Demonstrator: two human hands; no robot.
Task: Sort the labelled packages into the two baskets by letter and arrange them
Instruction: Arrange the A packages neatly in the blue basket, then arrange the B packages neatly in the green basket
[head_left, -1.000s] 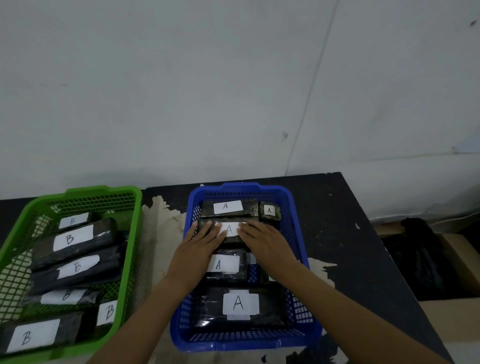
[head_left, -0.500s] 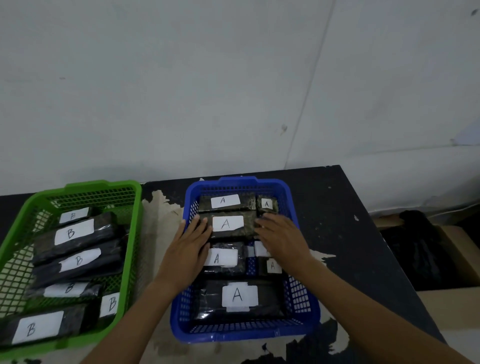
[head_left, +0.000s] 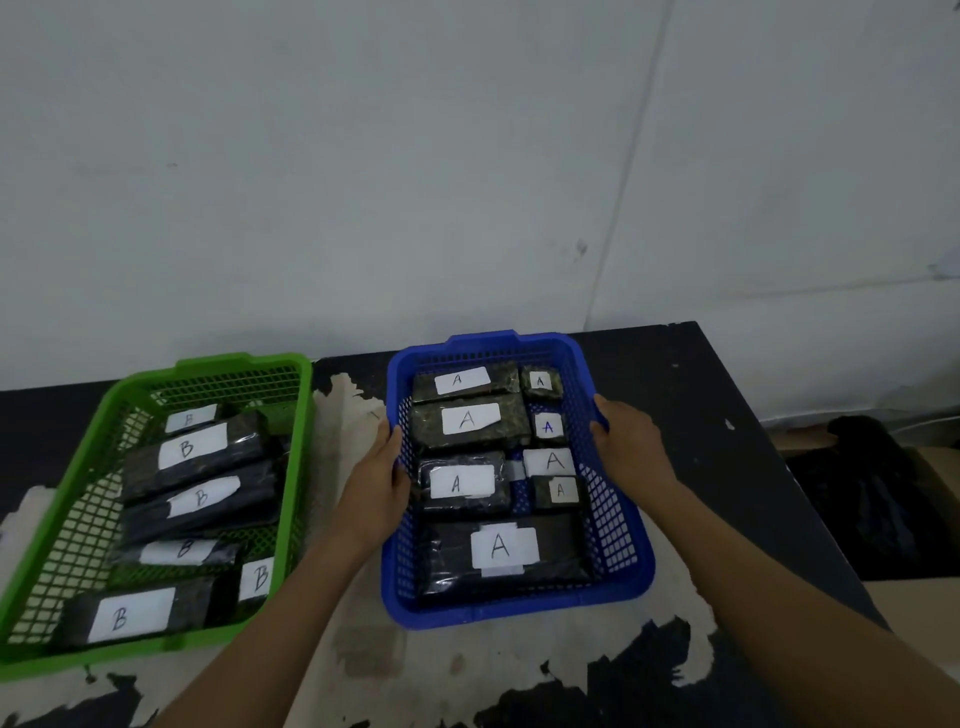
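Head view: a blue basket (head_left: 618, 530) is seen standing on a worn black desk (head_left: 701, 395), with a green basket (head_left: 78, 493) just beside it to the left, the two a little apart. The left hand (head_left: 376, 483) is laid against the blue basket's left wall, its fingers hooked over the rim, and the right hand (head_left: 631, 447) is closed over the right rim in the same way, so that the basket is gripped from both sides. Dark wrapped packages with white labels marked A (head_left: 470, 420) are packed inside the blue basket: four long ones in a column along the left and four small ones down the right. The largest, nearest one (head_left: 504, 551) is laid across the front. Packages marked B (head_left: 192, 447) are held in the green basket, lying at a slight tilt, with a small one (head_left: 257, 578) near the front right corner. A cardboard box (head_left: 930, 519) with dark contents is seen to the right, off the desk.
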